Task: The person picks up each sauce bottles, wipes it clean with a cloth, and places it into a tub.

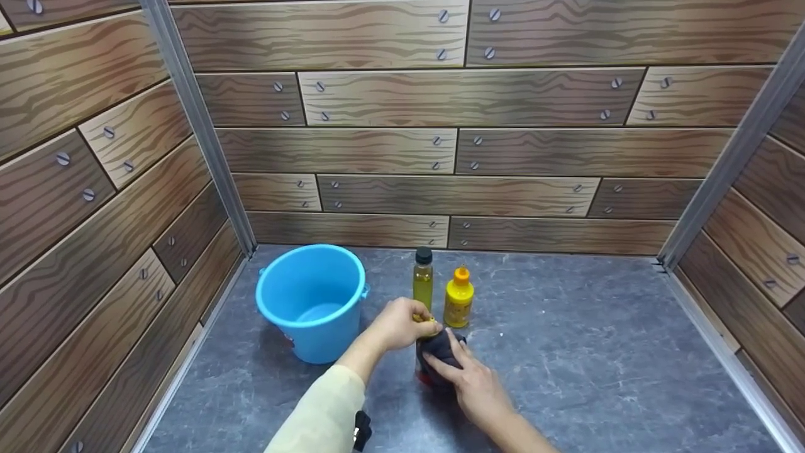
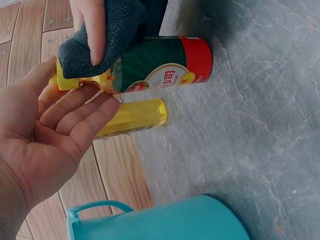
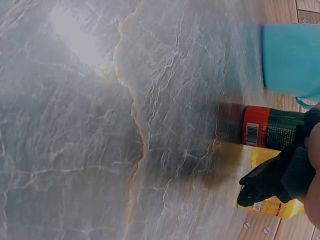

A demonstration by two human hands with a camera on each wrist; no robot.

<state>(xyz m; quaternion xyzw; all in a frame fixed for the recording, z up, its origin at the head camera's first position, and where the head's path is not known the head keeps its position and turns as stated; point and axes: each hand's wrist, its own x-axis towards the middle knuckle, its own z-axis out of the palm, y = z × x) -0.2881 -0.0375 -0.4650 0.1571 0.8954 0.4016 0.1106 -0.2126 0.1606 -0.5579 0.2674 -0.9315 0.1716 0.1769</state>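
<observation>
A bottle (image 2: 150, 60) with a green label and red base stands on the grey marbled surface. At its yellow cap (image 2: 67, 81), my left hand (image 1: 400, 326) pinches with thumb and forefinger, the other fingers extended beside the neck in the left wrist view. My right hand (image 1: 479, 380) holds a dark fluffy cloth (image 2: 112, 37) against the bottle's neck and upper side. Folds of the cloth hang off the bottle in the right wrist view. In the head view the cloth and hands hide most of this bottle.
Just behind the hands stand a slim bottle of yellow liquid (image 1: 423, 280) with a black cap and a yellow squeeze bottle (image 1: 458, 304) with an orange top. A blue bucket (image 1: 327, 343) is to the left. Wood-patterned walls (image 1: 377, 151) enclose the surface.
</observation>
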